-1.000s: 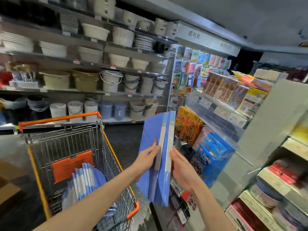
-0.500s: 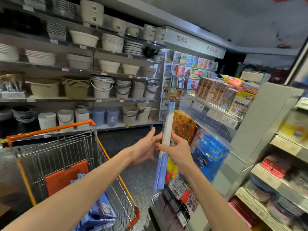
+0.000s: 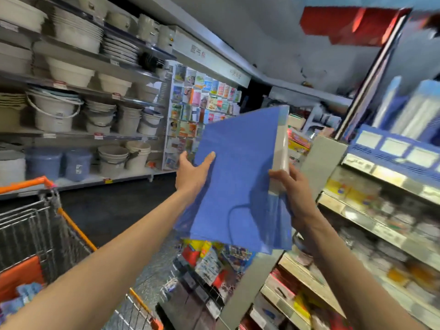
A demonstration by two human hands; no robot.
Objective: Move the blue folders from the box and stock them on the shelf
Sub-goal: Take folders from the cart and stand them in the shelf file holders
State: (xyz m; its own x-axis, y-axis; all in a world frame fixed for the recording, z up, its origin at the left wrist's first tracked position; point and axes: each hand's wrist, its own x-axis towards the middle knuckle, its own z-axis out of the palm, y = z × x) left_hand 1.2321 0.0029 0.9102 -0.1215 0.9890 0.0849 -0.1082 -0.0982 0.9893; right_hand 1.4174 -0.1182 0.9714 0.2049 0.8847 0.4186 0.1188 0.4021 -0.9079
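Blue folder [image 3: 238, 177] — one, held in mid-air at centre, broad face to the camera, pale spine edge at 3 o'clock. Holding: left grip [image 3: 191, 173] clasps its 9 o'clock edge, thumb on the front face; right grip [image 3: 295, 194] clenched round the spine edge at 4 o'clock. Shelf [image 3: 381, 172], blurred, at 3 o'clock; orange-handled cart [image 3: 59, 225] at 8 o'clock.

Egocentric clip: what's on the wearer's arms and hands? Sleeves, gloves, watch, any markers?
Nothing worn that shows. The left forearm and right forearm are bare down to the frame edge, with no sleeves in view. The left hand and right hand have no gloves, watch, bands, rings or markers visible. Motion blur could hide small details.
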